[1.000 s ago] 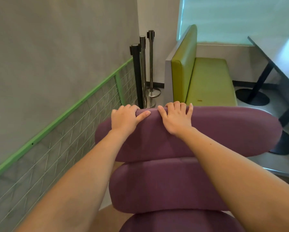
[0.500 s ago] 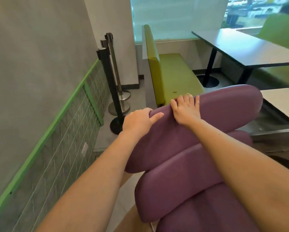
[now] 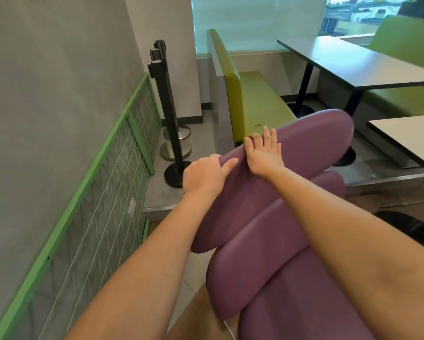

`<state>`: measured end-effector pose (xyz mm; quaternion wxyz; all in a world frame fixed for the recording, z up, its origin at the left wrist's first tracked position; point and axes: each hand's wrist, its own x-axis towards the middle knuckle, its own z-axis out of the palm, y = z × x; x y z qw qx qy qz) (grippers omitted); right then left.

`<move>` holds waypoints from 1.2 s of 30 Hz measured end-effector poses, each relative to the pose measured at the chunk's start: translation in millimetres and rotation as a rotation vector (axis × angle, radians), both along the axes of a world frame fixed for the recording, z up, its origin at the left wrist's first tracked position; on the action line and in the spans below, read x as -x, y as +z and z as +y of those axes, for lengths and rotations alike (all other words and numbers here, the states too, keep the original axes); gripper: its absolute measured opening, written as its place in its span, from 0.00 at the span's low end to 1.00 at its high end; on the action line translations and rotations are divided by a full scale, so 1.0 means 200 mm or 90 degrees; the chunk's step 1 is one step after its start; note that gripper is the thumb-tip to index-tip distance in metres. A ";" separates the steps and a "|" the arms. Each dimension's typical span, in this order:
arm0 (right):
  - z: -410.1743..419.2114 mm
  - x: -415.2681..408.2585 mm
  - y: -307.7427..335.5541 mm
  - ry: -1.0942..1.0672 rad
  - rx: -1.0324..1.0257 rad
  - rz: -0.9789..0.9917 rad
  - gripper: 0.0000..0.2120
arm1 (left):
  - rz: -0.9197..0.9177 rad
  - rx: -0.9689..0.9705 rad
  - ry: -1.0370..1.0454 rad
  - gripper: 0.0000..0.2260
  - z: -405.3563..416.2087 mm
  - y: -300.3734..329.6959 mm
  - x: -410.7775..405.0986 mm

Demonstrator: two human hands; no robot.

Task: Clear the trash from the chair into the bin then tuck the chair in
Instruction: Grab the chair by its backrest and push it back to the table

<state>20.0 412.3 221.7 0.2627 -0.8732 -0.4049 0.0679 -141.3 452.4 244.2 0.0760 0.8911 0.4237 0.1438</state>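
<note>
Step in hand: tucking the chair; no trash or bin in view. The purple chair point(image 3: 274, 192) fills the frame from centre to 5 o'clock, its top pad tilted toward 1 o'clock. Left hand point(image 3: 203, 176) grips the pad's top edge, fingers curled over it, thumb along the front. Right hand point(image 3: 263, 150) lies flat on the pad, fingers straight and spread. The near table point(image 3: 407, 136) sits at 3 o'clock. Next move, by judgement: steer the chair toward the table and push it under.
</note>
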 end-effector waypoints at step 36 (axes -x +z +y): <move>-0.56 1.30 -0.07 -0.055 -0.234 0.475 0.32 | -0.376 0.670 -0.081 0.17 -0.53 0.02 1.06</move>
